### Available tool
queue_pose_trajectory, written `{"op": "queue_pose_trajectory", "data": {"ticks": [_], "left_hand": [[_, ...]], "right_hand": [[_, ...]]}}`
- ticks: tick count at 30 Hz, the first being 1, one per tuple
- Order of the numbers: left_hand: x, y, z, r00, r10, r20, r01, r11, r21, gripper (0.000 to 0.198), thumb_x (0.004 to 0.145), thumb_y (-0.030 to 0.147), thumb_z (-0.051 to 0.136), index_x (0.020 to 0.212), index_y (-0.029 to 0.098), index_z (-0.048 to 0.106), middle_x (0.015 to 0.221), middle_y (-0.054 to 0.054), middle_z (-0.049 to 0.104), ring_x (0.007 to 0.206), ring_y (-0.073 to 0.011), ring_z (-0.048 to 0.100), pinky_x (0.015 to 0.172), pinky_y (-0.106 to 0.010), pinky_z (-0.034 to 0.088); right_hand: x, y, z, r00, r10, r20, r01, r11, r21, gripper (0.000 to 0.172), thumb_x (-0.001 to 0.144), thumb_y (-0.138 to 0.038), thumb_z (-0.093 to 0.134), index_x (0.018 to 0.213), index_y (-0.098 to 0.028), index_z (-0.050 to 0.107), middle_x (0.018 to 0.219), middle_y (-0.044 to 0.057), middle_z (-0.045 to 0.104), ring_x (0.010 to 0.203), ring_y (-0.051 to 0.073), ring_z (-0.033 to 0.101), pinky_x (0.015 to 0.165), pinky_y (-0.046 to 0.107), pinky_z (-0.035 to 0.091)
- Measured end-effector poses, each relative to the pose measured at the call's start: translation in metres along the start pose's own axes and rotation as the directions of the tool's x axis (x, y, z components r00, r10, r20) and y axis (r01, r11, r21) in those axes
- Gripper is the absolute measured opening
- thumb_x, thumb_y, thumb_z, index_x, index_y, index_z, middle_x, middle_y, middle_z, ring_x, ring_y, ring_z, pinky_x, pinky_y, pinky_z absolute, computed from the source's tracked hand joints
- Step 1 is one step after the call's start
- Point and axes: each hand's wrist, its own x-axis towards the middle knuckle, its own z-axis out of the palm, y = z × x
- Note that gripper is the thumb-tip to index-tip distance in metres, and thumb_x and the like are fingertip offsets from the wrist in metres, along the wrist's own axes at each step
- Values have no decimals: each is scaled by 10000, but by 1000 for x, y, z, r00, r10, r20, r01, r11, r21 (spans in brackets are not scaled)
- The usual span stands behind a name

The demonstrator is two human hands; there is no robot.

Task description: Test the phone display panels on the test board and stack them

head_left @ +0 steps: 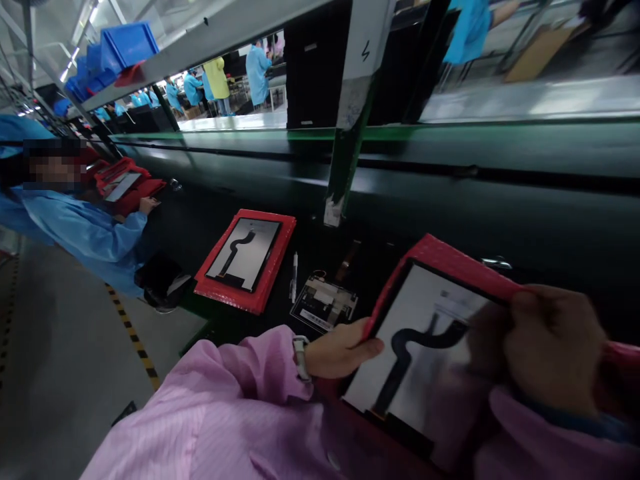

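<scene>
Pink striped sleeves (225, 400), white wristband (301, 357)

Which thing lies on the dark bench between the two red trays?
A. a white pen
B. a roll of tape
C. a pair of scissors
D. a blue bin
A: a white pen lies on the bench between the far red tray and the near red tray that the left hand and right hand hold.
</scene>
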Motion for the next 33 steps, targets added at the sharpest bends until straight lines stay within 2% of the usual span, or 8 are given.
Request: {"op": "queue_pose_trajectory", "data": {"ticks": [4, 8, 10, 13, 18, 22, 27, 33], "left_hand": [[-19, -10, -20, 996, 12, -89, -29, 980, -196, 429, 998, 456, 501, 1282, 154, 611, 1121, -83, 659, 1011, -223, 600, 977, -378, 509], [-38, -16, -61, 973, -21, -230, -48, 955, -292, 495, 844, 530, 742, 1189, 176, 714, 1173, -66, 721, 1129, -251, 626, 1097, -392, 464], [-47, -15, -88, 943, -91, -319, -19, 946, -324, 515, 753, 500, 832, 1141, 174, 740, 1107, -58, 754, 1101, -262, 657, 1062, -385, 498], [-62, -9, -135, 913, -156, -376, 16, 937, -349, 549, 779, 478, 800, 1202, 141, 710, 1004, -81, 774, 948, -271, 718, 897, -382, 579], [-83, -5, -219, 744, -308, -593, 76, 920, -384, 554, 662, 375, 833, 1129, 115, 687, 832, -81, 767, 682, -247, 724, 636, -331, 613], [-91, -15, -269, 656, -362, -663, 147, 922, -358, 446, 663, 301, 785, 1052, 129, 653, 739, -50, 738, 601, -214, 698, 556, -298, 601], [-90, -33, -288, 608, -393, -690, 310, 917, -250, 393, 671, 313, 727, 1010, 128, 652, 712, -56, 724, 617, -244, 705, 577, -355, 618], [-86, -35, -299, 587, -235, -775, 474, 875, 94, 339, 679, 337, 685, 957, 146, 720, 864, -63, 759, 922, -262, 705, 886, -357, 581]], "right_hand": [[-11, -23, 5, 995, -10, 102, -5, 990, 141, 319, 749, -538, 474, 860, -262, 588, 891, 94, 664, 836, 272, 647, 773, 453, 494], [-20, -20, 19, 980, -14, 200, -25, 981, 190, 391, 828, -558, 439, 996, -249, 611, 965, 103, 693, 846, 256, 658, 800, 444, 511], [-22, -14, 28, 964, 5, 264, -57, 980, 191, 430, 850, -567, 416, 1052, -235, 601, 978, 116, 699, 849, 257, 666, 811, 446, 525], [-22, -5, 41, 948, -7, 319, -46, 986, 160, 428, 846, -561, 427, 1040, -226, 609, 1010, 144, 704, 944, 294, 660, 880, 492, 518], [-24, 3, 50, 933, -104, 345, 66, 990, 121, 374, 869, -508, 465, 1002, -220, 662, 1031, 136, 705, 1036, 298, 627, 1020, 528, 457], [-27, 7, 55, 903, -275, 329, 269, 961, 66, 356, 956, -444, 415, 1032, -203, 667, 1068, 136, 710, 1039, 301, 611, 1010, 529, 450], [-28, 10, 58, 898, -303, 320, 308, 951, 35, 319, 969, -408, 439, 1030, -210, 682, 1076, 126, 701, 1025, 302, 591, 987, 514, 459], [-28, 7, 56, 885, -329, 331, 342, 940, 20, 235, 927, -328, 496, 1005, -224, 693, 1071, 126, 684, 1015, 312, 572, 970, 532, 468]]}}
